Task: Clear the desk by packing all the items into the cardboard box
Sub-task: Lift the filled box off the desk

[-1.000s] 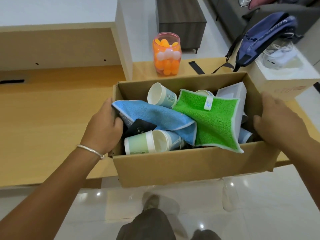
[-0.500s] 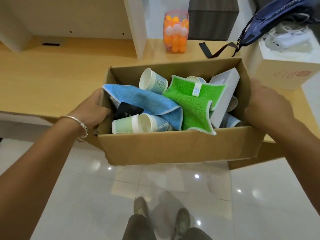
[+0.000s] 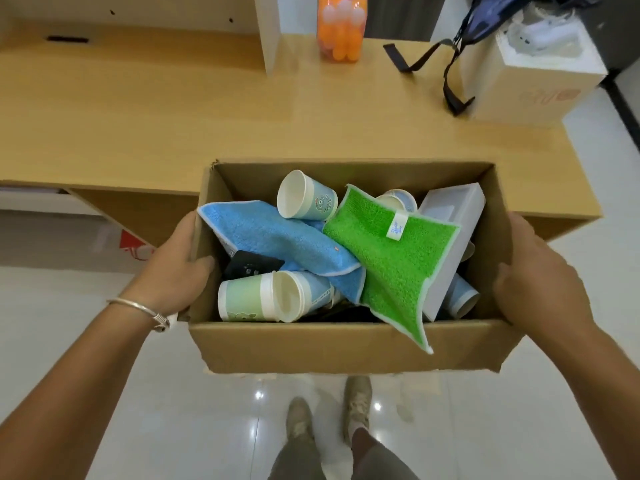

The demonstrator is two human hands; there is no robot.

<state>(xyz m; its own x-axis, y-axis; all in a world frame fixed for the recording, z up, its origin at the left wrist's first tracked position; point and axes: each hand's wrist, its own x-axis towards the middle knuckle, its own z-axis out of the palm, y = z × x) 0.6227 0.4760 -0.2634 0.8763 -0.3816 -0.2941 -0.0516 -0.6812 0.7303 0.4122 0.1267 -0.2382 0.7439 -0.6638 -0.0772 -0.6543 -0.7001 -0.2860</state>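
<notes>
Cardboard box (image 3: 346, 344) is held clear of the desk (image 3: 207, 109), above the floor, with cups, a blue cloth (image 3: 277, 237) and a green cloth (image 3: 391, 261) inside. The left hand (image 3: 176, 268) grips the left wall, thumb hooked over the rim; the right hand (image 3: 540, 271) clasps the right wall. Keep the box level (the green cloth's corner overhangs the near rim). A ball jar (image 3: 341, 27) stands on the desk, unpacked.
</notes>
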